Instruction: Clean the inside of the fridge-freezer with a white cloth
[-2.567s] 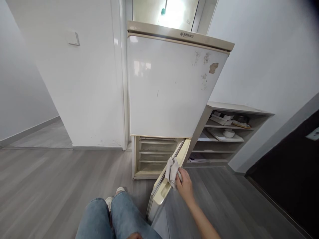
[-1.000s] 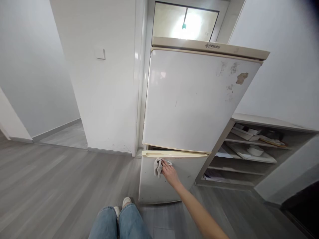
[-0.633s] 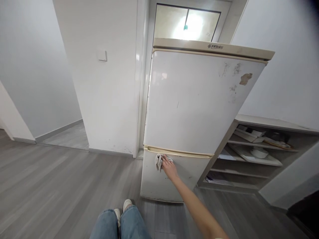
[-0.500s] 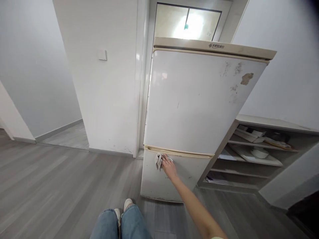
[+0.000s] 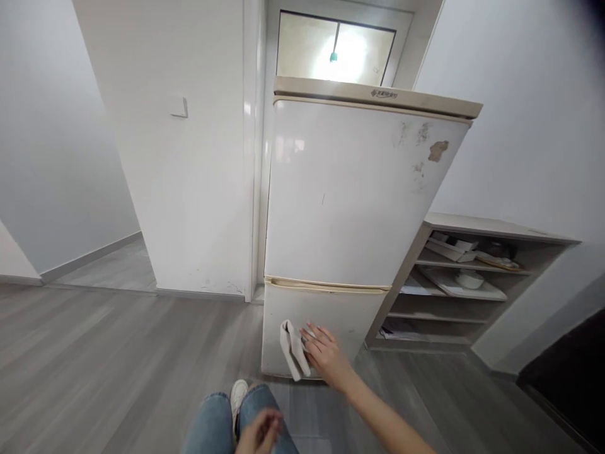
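Observation:
An old white two-door fridge [image 5: 350, 195] stands in front of me, both doors closed, with rust spots at the upper right. My right hand [image 5: 325, 354] is out in front of the lower door [image 5: 350, 318], fingers pinched on a grey cloth [image 5: 293, 348] that hangs down from them. My left hand [image 5: 258, 432] shows at the bottom edge above my jeans, fingers loosely curled with nothing seen in them.
A low open shelf unit [image 5: 472, 265] with dishes and papers stands right of the fridge. A white wall with a switch [image 5: 178, 107] is on the left, a doorway behind the fridge. Grey wood floor [image 5: 94, 359] all around; a dark door at far right.
The lower fridge door went from open to closed. My right hand with the cloth has since come off the door's top edge and dropped lower. My left hand has come into view.

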A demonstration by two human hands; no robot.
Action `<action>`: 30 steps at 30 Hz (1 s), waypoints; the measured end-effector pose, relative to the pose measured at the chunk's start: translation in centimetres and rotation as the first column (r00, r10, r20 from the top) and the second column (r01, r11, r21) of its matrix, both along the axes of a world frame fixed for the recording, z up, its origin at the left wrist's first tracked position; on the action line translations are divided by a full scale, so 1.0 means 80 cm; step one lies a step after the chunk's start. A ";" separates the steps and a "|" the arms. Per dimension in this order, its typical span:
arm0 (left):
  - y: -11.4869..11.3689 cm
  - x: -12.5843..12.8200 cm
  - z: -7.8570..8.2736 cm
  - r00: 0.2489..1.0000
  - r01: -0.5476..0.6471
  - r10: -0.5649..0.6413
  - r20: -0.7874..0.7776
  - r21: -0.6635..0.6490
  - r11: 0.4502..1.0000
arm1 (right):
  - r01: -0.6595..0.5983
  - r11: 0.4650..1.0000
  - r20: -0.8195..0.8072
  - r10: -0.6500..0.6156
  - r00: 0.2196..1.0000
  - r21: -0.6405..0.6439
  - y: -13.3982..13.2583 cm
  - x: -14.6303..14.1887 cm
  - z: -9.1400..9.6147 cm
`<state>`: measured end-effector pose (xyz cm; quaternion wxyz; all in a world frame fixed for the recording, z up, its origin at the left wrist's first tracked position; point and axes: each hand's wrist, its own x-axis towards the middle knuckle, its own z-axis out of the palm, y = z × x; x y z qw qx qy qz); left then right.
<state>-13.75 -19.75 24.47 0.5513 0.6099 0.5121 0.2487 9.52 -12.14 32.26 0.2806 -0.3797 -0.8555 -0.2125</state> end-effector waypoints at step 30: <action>0.041 0.062 0.151 0.908 0.418 -0.409 -0.090 0.229 0.879 | -0.107 0.963 -0.085 0.088 0.992 -0.249 -0.154 0.008 -0.035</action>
